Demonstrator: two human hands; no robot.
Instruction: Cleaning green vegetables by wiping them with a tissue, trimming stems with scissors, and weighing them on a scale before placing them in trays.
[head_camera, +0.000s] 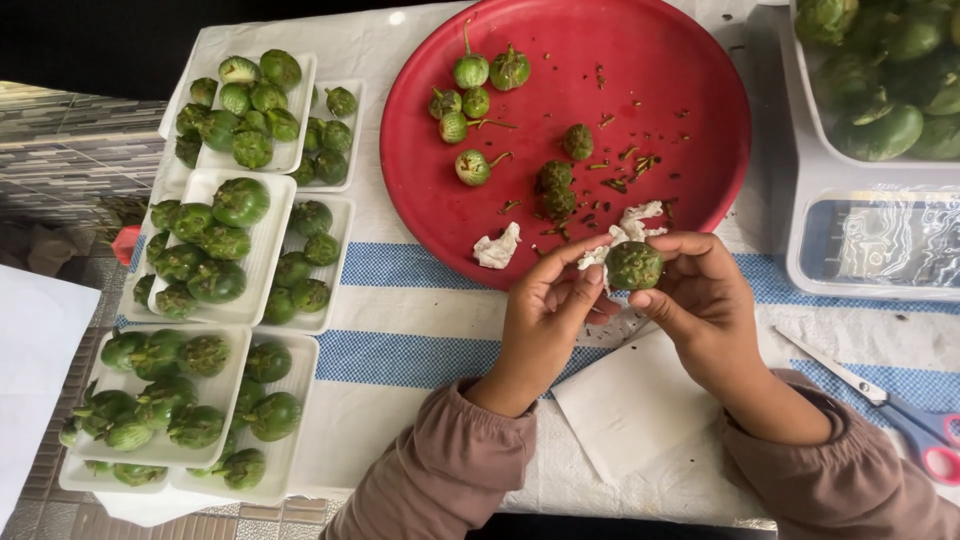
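Two bare hands, the left hand (540, 315) and the right hand (700, 300), come up from the bottom edge on forearms clothed in long sleeves of soft, dusty mauve-brown knit fabric. Each sleeve ends in a gathered, elasticated cuff that puckers into small folds at the wrist, and the cloth above it bunches in loose, rounded creases. The fingers are slim, with short, plain nails; no rings, bracelets or watch show on either hand, and no gloves are worn

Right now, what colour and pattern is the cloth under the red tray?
White with blue checked stripes, on the cloth below the red tray; head view.
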